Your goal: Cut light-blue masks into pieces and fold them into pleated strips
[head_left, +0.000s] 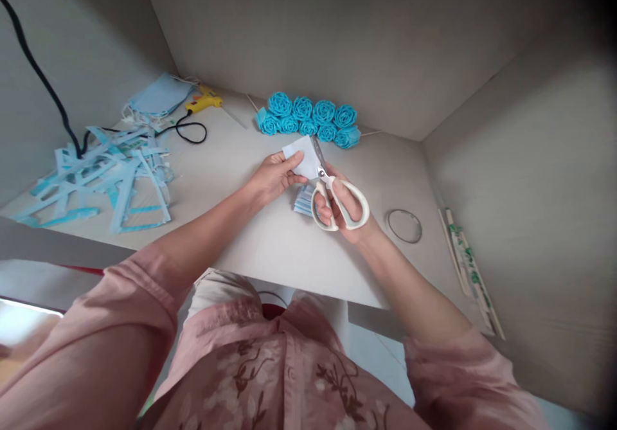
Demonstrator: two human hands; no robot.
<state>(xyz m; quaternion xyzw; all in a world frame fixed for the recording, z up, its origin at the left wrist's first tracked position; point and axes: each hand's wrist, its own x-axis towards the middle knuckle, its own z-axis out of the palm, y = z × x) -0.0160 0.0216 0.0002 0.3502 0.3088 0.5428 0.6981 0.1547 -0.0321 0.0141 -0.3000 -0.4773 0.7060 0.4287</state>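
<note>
My left hand (pixel 274 177) pinches a small, pale, roughly square piece of sheet material (pixel 308 150) between thumb and fingers. In my right hand (pixel 351 208) is a pair of scissors (pixel 362 200) with cream handles, my fingers through the loops. Its blades lie along the right edge of the pale piece; whether they are parted there I cannot make out. Below, a small stack of light blue cut pieces (pixel 303 200) rests on the table, partly hidden by my hands and the scissors. Just behind sit several blue handmade roses (pixel 308 116), gathered in two rows.
Cut blue and white strips (pixel 128 182) are heaped on the left. Behind them are folded blue face masks (pixel 161 96) and a yellow glue gun (pixel 205 100) with a black cord. On the right lie a thin ring (pixel 405 225) and wrapped chopsticks (pixel 470 263) against the side wall.
</note>
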